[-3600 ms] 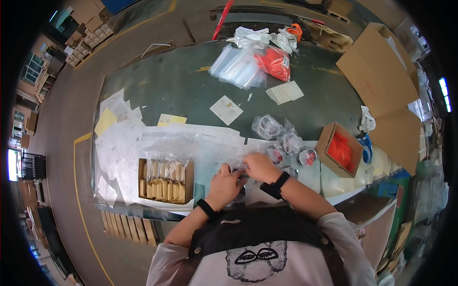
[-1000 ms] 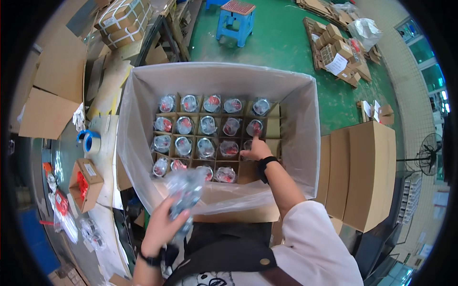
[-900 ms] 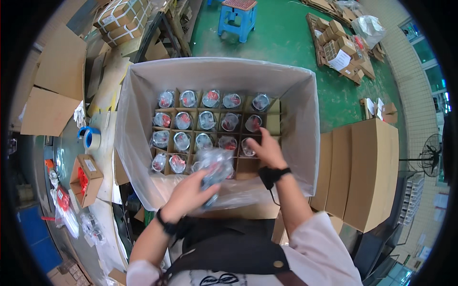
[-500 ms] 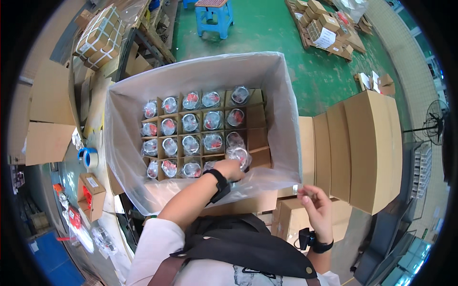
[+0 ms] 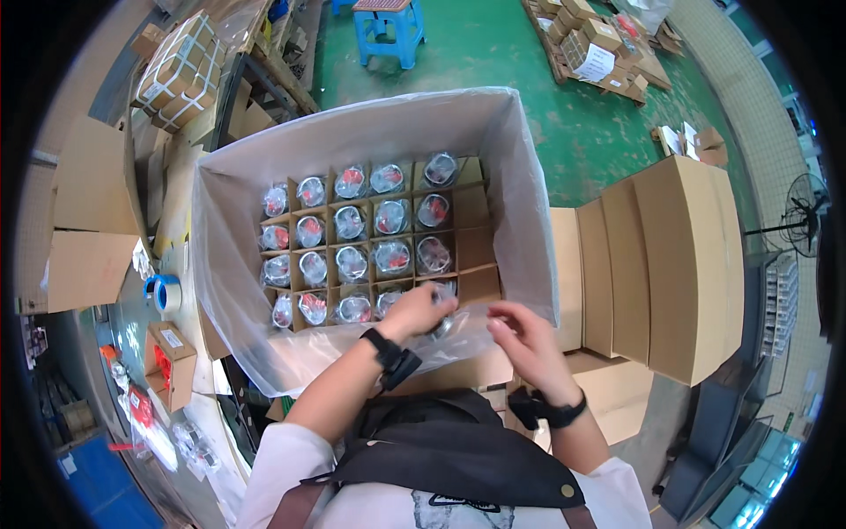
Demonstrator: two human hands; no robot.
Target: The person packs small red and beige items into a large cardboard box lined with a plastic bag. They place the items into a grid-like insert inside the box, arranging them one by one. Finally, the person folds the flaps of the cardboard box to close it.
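Observation:
My left hand (image 5: 414, 312) reaches over the near wall of a large carton lined with clear plastic (image 5: 238, 322). Its fingers are closed on a bagged round metal part (image 5: 443, 324) at the near row of the cardboard divider grid (image 5: 473, 210). Similar bagged parts, several showing red pieces inside, fill most of the cells, such as the bagged part (image 5: 433, 255) just beyond my hand. Bare cardboard shows in the right-hand column. My right hand (image 5: 529, 342) hovers by the carton's near right edge, fingers apart, with nothing in it.
Flattened or folded cardboard (image 5: 687, 273) stands right of the carton. On the left bench lie blue tape rolls (image 5: 163, 291), a small open box with red pieces (image 5: 170, 361) and more bagged parts (image 5: 196, 443). Beyond are a blue stool (image 5: 388, 35) and a pallet of boxes (image 5: 595, 53).
My left hand has moved the bagged part nearer and lower, away from the third-row cell, where another part now shows fully. My right hand has come left toward the carton.

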